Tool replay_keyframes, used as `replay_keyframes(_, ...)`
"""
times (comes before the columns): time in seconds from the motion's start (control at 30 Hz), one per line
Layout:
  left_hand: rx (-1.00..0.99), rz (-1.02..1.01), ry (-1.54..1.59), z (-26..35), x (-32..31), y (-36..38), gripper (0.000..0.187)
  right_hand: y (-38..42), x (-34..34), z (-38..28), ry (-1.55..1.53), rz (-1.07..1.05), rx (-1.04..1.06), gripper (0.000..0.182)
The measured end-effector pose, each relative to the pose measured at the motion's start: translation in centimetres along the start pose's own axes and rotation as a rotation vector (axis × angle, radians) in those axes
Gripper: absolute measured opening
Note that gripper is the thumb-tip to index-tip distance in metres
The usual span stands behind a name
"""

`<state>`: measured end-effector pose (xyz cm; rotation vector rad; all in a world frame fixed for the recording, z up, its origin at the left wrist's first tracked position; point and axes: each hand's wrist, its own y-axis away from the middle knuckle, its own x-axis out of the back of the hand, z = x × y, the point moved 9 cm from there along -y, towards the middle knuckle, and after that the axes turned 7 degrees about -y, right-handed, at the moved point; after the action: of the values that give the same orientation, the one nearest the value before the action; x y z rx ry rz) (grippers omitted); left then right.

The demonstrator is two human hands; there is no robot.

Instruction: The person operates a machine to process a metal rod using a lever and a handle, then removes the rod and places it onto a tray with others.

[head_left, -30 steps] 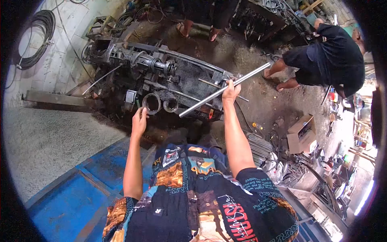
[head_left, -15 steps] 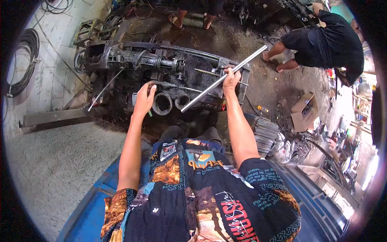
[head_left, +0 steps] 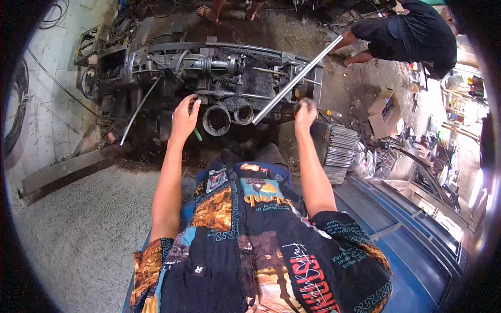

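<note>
My left hand (head_left: 183,119) is at the near left side of a grimy metal machine (head_left: 195,62), fingers curled at a dark part I cannot make out. Just below it a short green stick (head_left: 198,135) points down. My right hand (head_left: 306,116) is at the machine's near right corner, fingers curled and slightly blurred; what they grip is hidden. A bright metal rod (head_left: 297,79) lies slanted over the machine's right end, apart from my right hand. Between my hands are two round pipe openings, a larger ring (head_left: 205,124) and a smaller ring (head_left: 251,115).
A thin rod (head_left: 138,113) leans at the machine's left. Stacked ridged metal plates (head_left: 342,148) and an open cardboard box (head_left: 382,117) are at the right. Another person (head_left: 409,39) bends at the upper right; someone's sandalled feet (head_left: 209,13) show at the top.
My right hand has let go of the bright rod and dropped toward me to the machine's corner. The rod rests slanted over the machine. My left hand stays at about the same spot.
</note>
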<state>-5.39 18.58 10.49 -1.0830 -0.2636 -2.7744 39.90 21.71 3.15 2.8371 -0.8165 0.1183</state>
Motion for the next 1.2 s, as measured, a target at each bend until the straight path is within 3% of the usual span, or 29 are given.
replay_keyframes(0.07,-0.006,-0.002,0.007,-0.5,-0.3,0.5,0.033,1.9,-0.3,4.9,0.046,-0.204,-0.135,0.011)
replay_keyframes(0.13,-0.007,-0.022,0.003,-0.2,-0.7,1.0,0.034,2.9,0.9,11.8,0.197,-0.217,-0.48,0.017)
replay_keyframes(0.17,-0.011,-0.023,0.002,-0.1,-1.0,1.2,0.034,3.3,1.2,12.8,0.292,-0.229,-0.51,0.023)
replay_keyframes(0.27,0.009,-0.081,-0.029,0.2,-2.4,2.0,0.034,1.7,2.0,11.2,0.897,-0.163,-0.074,0.03)
replay_keyframes(0.37,0.057,-0.145,-0.118,1.2,-3.1,3.1,0.035,1.2,2.0,9.3,0.992,-0.032,-0.05,0.038)
replay_keyframes(0.47,0.053,-0.148,-0.121,1.3,-3.6,4.2,0.035,-0.1,1.6,10.5,1.071,-0.139,-0.211,0.042)
replay_keyframes(0.53,0.05,-0.133,-0.151,1.8,-3.5,4.8,0.035,-0.7,1.8,10.5,1.053,-0.093,-0.184,0.038)
replay_keyframes(0.73,0.102,-0.112,-0.159,2.4,-4.5,5.7,0.037,-1.0,1.4,10.8,0.93,-0.22,-0.151,0.035)
replay_keyframes(0.83,0.088,-0.078,-0.168,3.7,-4.4,5.8,0.037,0.8,3.4,9.2,0.817,-0.21,-0.242,0.039)
replay_keyframes(0.97,0.123,-0.087,-0.139,3.5,-4.3,5.7,0.036,6.2,4.9,2.3,0.71,-0.334,-0.143,0.031)
replay_keyframes(1.2,0.039,-0.087,-0.172,4.6,-2.5,3.8,0.036,9.7,-6.1,-0.9,0.508,-0.522,0.051,0.037)
